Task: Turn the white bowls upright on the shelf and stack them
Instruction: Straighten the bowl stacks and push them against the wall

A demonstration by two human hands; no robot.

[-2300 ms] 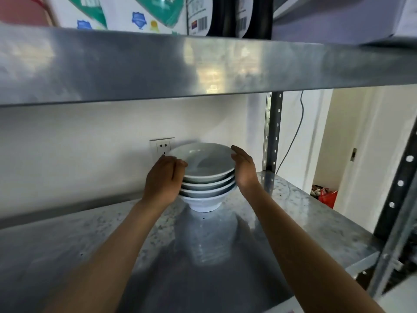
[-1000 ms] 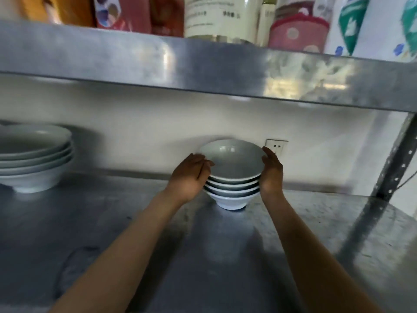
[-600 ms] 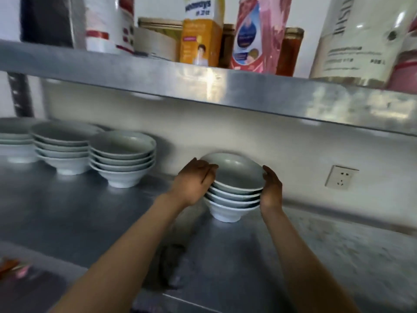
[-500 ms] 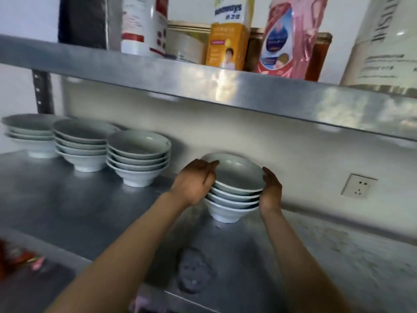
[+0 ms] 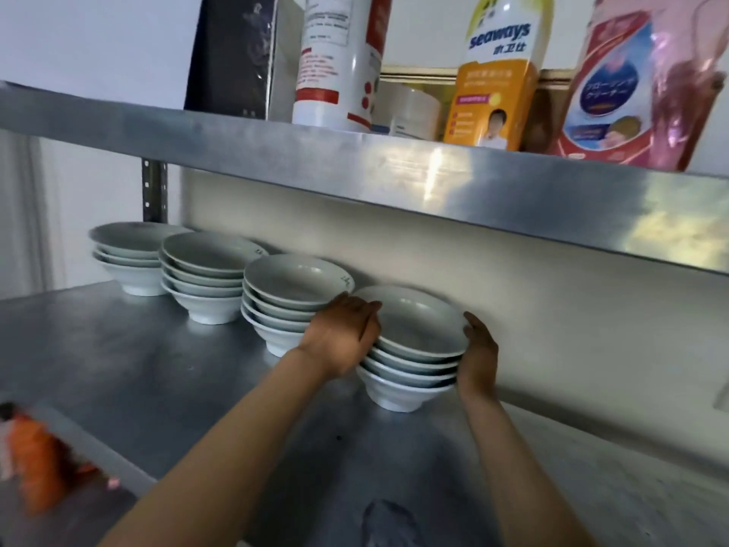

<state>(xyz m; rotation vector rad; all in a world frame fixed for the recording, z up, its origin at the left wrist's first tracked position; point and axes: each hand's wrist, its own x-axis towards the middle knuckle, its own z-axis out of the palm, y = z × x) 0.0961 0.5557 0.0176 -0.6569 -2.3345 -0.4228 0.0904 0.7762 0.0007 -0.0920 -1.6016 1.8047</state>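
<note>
- Fingers of the left hand (image 5: 342, 341) lie straight and close together, flat against the left side of the stack of white bowls (image 5: 412, 351); fingers of the right hand (image 5: 479, 361) lie the same way against its right side, so the stack is pressed between two open palms, not clutched.
- That stack, four or so bowls nested mouth-up, stands on the metal shelf (image 5: 157, 373) close to the back wall (image 5: 552, 333), just right of the nearest neighbouring stack (image 5: 290, 300); the left hand fills the gap between the two.
- Two more upright stacks (image 5: 205, 274) (image 5: 132, 252) continue the row to the left.
- By their look the bowls are glazed ceramic: stiff, smooth, likely slippery, and liable to chip if knocked against a neighbour or the wall.
- Several together will probably be heavy, so a hold low on the sides, or under the bottom bowl's flare above its narrow foot, seems safer than squeezing the rims.
- Thumbs and palms of both hands are hidden, so I cannot tell how firm the contact is.
- Exact bowl count is hard to read, since the hands cover the rims' ends.
- Whether the rims of the two nearest stacks touch is hidden behind the left hand.
- An orange shape (image 5: 33, 459) at the lower left is too blurred to name.
- Bottles and packets (image 5: 499, 73) on the upper shelf (image 5: 355, 167) are cut off at the top.
</note>
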